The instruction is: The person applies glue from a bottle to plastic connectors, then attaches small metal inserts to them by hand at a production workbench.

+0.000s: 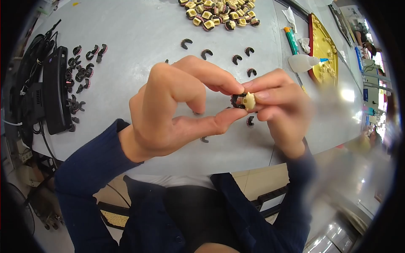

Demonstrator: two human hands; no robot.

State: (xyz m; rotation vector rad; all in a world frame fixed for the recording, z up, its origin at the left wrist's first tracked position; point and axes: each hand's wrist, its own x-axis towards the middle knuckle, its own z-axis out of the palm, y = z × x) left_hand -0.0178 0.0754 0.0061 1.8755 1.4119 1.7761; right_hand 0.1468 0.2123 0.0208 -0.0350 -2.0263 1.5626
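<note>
Both my hands meet above the grey table, a little right of the middle. My left hand [162,105] pinches a small black horseshoe-shaped piece [234,101] between forefinger and thumb. Against its right side sits a small cream-coloured piece [249,101], held in the fingers of my right hand [283,101]. The two pieces touch; fingers hide part of both, and I cannot tell whether they are joined. Loose black horseshoe-shaped pieces [237,59] lie on the table beyond and below my hands.
At the far side is a heap of cream and black pieces [219,12]. More black and pink arches [80,74] lie at left, beside a black box-shaped device [57,90] and cables. At right are a white squeeze bottle [301,63], a green tube [291,41] and a yellow tray [322,46].
</note>
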